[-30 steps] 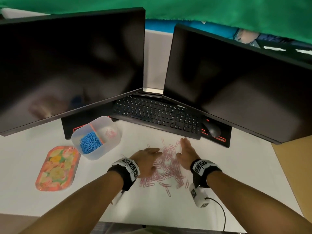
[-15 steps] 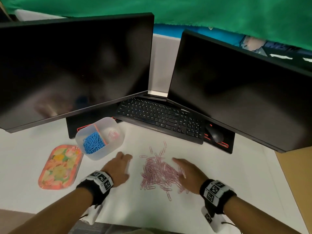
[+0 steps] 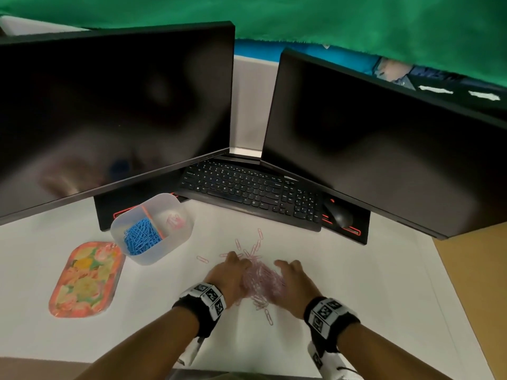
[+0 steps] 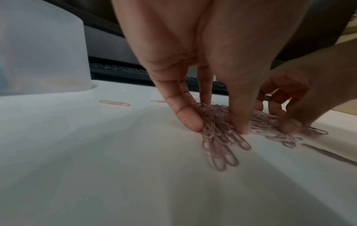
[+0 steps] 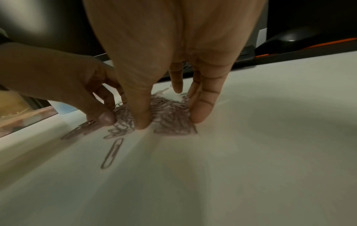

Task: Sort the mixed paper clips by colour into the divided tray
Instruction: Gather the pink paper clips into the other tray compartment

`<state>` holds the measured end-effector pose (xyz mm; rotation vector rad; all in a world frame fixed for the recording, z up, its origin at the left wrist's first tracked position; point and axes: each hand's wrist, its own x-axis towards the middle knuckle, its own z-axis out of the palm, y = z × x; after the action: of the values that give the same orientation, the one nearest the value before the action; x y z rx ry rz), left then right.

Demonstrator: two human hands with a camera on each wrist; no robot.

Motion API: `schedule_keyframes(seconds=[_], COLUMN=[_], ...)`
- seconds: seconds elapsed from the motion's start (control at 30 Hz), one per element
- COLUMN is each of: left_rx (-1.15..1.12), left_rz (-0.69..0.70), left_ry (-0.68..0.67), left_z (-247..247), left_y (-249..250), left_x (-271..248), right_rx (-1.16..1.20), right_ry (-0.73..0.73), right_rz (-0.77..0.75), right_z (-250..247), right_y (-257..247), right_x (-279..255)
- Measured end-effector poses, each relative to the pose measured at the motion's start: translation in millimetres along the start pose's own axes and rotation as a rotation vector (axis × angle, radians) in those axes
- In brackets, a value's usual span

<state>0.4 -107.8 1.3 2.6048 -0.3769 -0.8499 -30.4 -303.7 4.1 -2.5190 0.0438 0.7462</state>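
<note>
Hands now bracket the pink clips [image 3: 262, 279] from both sides. 0.5 s ago they lay apart, flat on the white desk [image 3: 356, 297], with the pink clips spread loose between them; now the left hand [image 3: 229, 275] and right hand [image 3: 292, 282] have closed in and the scatter is bunched into 1 tight heap.

Left hand: fingers extended downward, slightly spread, tips on the desk, raking the left edge of the heap; left wrist view shows the fingertips [image 4: 190, 122] touching clips, not pinching any. Right hand: same pose mirrored, fingers straight, fingertips [image 5: 200, 113] pressed against the right side of the heap. Neither hand has lifted anything yet.

Stragglers outside the heap: 1 clip left of the hands [image 3: 202, 259], several beyond the fingers toward the keyboard [image 3: 255, 187], 1 near the wrists [image 3: 269, 317].

Divided tray [image 3: 175, 244] sits well apart to the left, behind the hands. Its left compartment holds blue clips [image 3: 141, 235]; the right compartment holds only a few pink ones [image 3: 175, 222]. No blue clips visible on the desk.

Judgement: blue looks sorted, pink is the remaining colour, and the gathering means a bulk scoop into the right compartment comes next instead of 1-by-1 picking. Risk: clips spilling during the carry, or landing on the blue side of the divider.

Floral tin [image 3: 85, 278] lies left of the tray, unused.
</note>
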Motion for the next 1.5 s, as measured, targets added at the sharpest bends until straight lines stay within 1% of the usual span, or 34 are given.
schedule_keyframes(seconds=[0.13,0.3,0.47,0.6,0.8,0.97,1.17,1.2,1.27,1.33,1.37,1.43,1.5], left_rx=[-0.041,-0.095,-0.204,-0.269,-0.400,-0.461,-0.448,-0.428,-0.352,-0.266,-0.257,-0.290,-0.333], left_rz=[0.012,-0.007,-0.032,-0.035,-0.059,-0.145,-0.349,-0.385,-0.443,-0.454,-0.452,-0.443,-0.429], left_ry=[0.082,0.123,0.173,0.241,0.364,0.491,0.640,0.638,0.566,0.486,0.475,0.488,0.568], left_z=[-2.6,-2.5,-8.4,-16.2,-48.2,-89.0,-136.4,-140.9,-145.3,-145.1,-143.7,-142.9,-144.3], left_y=[2.1,-0.2,-3.6,-4.6,-7.7,-29.1,-73.5,-78.7,-83.6,-86.8,-88.2,-88.9,-89.0], left_x=[-1.7,-0.2,-2.0,-4.2,-16.4,-30.0,-30.7,-27.9,-23.5,-18.9,-17.2,-17.9,-24.4], right_rx=[-0.006,-0.063,-0.004,0.067,0.157,0.164,0.170,0.173,0.194,0.213,0.227,0.274,0.364], right_ry=[0.022,0.061,0.071,0.071,0.088,0.089,0.085,0.080,0.062,0.048,0.048,0.045,0.021], right_rz=[-0.039,-0.094,-0.049,-0.022,0.004,-0.008,-0.004,-0.002,0.003,0.016,0.022,0.023,0.014], right_z=[2.1,-0.3,-4.4,-5.3,-5.2,-4.8,-6.0,-6.6,-8.4,-10.5,-12.1,-16.7,-23.7], right_y=[-13.5,-22.6,-24.4,-23.9,-13.8,-13.8,-14.4,-14.8,-15.9,-17.8,-19.1,-23.3,-33.9], right_x=[17.0,25.5,27.9,30.8,30.5,29.0,28.7,28.3,27.9,27.1,26.3,24.9,23.6])
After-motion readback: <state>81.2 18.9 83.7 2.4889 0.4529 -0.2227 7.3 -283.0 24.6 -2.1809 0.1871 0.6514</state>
